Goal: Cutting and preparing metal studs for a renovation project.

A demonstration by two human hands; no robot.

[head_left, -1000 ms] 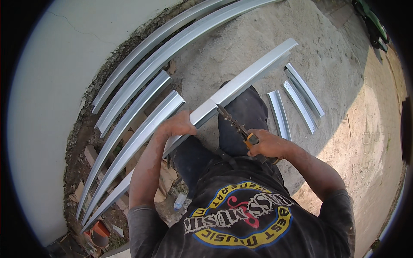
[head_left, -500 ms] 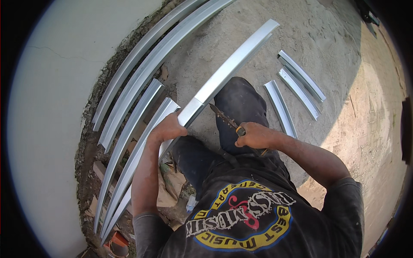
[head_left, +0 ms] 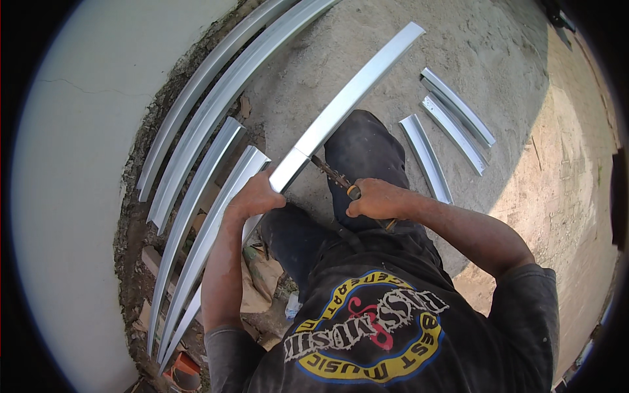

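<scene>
My left hand (head_left: 254, 196) is closed around a long silver metal channel (head_left: 350, 95) that slants up to the right across my knees. A thin line crosses the channel's face a little above that hand. In my right hand (head_left: 377, 199) is a pair of tin snips (head_left: 337, 175) with dark jaws and yellow-and-black handles. The tips of the jaws meet the channel's right edge at that line; whether they are parted, I cannot make out. Part of the handles is hidden by my fingers.
Several long metal channels (head_left: 196, 190) lie on the left beside a pale wall (head_left: 78, 196). Three short channel pieces (head_left: 427, 160) rest on the concrete ground at the right. Near the lower left are brown paper scraps (head_left: 259, 278) and an orange pot-like object (head_left: 185, 372).
My right hand and the snips have moved slightly left and up, bringing the jaws against the channel's edge. The left hand keeps its hold on the channel.
</scene>
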